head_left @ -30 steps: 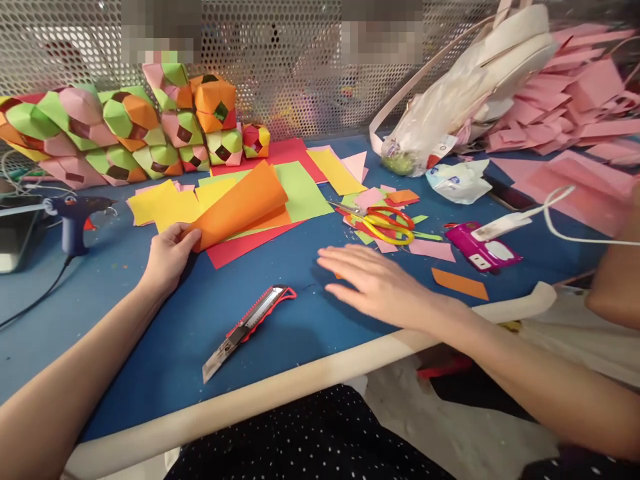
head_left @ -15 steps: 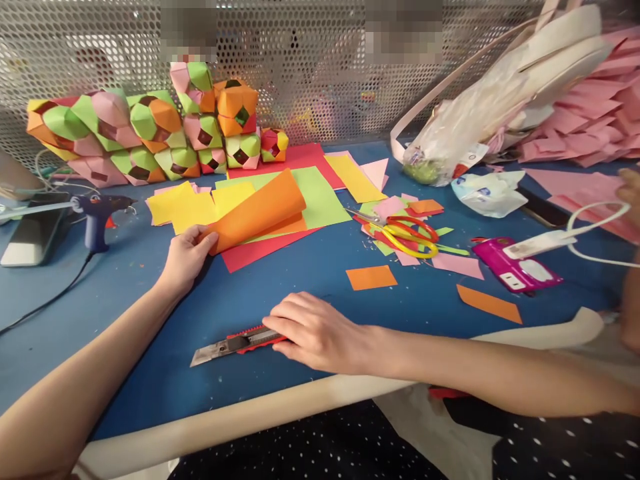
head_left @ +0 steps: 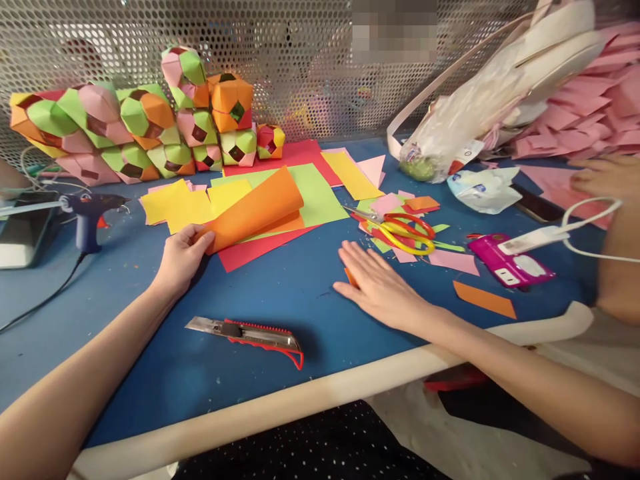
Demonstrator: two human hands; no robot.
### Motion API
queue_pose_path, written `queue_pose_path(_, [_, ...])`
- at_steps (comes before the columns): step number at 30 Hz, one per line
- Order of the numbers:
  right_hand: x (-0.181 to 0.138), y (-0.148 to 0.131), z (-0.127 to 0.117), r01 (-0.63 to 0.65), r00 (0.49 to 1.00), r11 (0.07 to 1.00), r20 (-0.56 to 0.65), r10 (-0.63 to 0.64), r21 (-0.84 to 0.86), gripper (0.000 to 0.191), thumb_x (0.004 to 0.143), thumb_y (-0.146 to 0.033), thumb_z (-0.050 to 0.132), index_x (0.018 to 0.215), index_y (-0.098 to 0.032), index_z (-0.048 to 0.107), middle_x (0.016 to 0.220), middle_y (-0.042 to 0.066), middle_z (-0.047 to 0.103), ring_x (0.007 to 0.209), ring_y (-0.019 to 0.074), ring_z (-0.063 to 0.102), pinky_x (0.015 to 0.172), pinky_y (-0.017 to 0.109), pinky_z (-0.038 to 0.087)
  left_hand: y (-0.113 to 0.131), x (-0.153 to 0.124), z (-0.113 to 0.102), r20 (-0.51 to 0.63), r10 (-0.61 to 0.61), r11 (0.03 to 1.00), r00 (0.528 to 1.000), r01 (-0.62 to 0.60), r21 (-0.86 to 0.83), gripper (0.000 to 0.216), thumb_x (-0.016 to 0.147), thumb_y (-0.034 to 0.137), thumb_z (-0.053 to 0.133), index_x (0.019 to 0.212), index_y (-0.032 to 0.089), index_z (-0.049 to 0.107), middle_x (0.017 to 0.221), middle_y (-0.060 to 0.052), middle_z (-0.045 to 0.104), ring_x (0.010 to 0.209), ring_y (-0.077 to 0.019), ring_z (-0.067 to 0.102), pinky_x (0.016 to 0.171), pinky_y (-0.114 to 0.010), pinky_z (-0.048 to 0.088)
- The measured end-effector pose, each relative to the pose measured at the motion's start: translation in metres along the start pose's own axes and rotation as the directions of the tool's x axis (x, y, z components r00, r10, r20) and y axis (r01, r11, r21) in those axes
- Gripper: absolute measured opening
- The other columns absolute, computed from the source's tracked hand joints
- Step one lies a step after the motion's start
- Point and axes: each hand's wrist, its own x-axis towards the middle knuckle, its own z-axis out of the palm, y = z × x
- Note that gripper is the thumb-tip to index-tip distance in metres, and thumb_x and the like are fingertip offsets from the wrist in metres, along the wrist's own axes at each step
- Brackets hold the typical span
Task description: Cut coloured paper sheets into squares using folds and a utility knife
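Note:
My left hand [head_left: 184,257] pinches the lower left corner of an orange paper sheet [head_left: 260,208], which curls up over green paper [head_left: 323,200] and red paper [head_left: 250,257]. To the right, my right hand [head_left: 375,283] lies flat with its fingers stretched out, over a small orange paper piece [head_left: 351,277] that is mostly hidden beneath it. Between my forearms, a red utility knife [head_left: 260,335] rests on the table with its blade out, pointing left. Yellow-and-red scissors [head_left: 405,233] lie on paper scraps just beyond my right hand.
Folded paper blocks [head_left: 145,117] are stacked along the mesh panel [head_left: 310,80]. A glue gun [head_left: 90,213] stands at left. At right are a purple power strip [head_left: 510,260], an orange strip [head_left: 484,299], a plastic bag [head_left: 485,190] and another person's arm [head_left: 617,247].
My right hand has let go of the utility knife and moved right and away from me, onto the small orange piece. My left hand still holds the orange sheet.

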Motion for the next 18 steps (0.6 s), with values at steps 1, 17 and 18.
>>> queue_pose_path(1, [-0.003, 0.003, 0.0, -0.04, 0.997, 0.999, -0.061, 0.038, -0.026, 0.082, 0.097, -0.066, 0.024, 0.153, -0.007, 0.023, 0.158, 0.018, 0.019, 0.147, 0.0312, 0.013, 0.12, 0.055, 0.017, -0.001, 0.001, 0.0, 0.001, 0.0, 1.0, 1.0, 0.0, 0.004, 0.024, 0.072, 0.041, 0.067, 0.079, 0.018, 0.065, 0.072, 0.0, 0.062, 0.066, -0.0138, 0.054, 0.06, -0.023, 0.042])
queue_pose_path(17, [0.061, 0.035, -0.012, 0.082, 0.955, 0.996, -0.288, -0.073, 0.02, 0.053, 0.096, -0.046, 0.042, 0.134, -0.011, 0.055, 0.138, 0.019, 0.054, 0.13, 0.0343, 0.049, 0.108, 0.058, 0.038, 0.005, -0.002, -0.003, 0.011, -0.001, 0.997, 1.0, 0.0, 0.071, 0.025, 0.073, 0.043, 0.065, 0.078, 0.018, 0.065, 0.072, -0.001, 0.063, 0.065, -0.0144, 0.052, 0.058, -0.023, 0.04])
queue_pose_path(18, [0.062, 0.033, -0.017, 0.098, 0.941, 0.994, -0.33, -0.08, 0.038, 0.049, 0.096, -0.043, 0.044, 0.132, -0.012, 0.056, 0.136, 0.018, 0.057, 0.128, 0.0329, 0.052, 0.108, 0.057, 0.039, 0.005, -0.002, -0.002, 0.016, 0.002, 0.997, 1.0, -0.004, 0.08, 0.026, 0.073, 0.043, 0.065, 0.078, 0.018, 0.065, 0.073, -0.001, 0.063, 0.065, -0.0142, 0.052, 0.058, -0.023, 0.04])
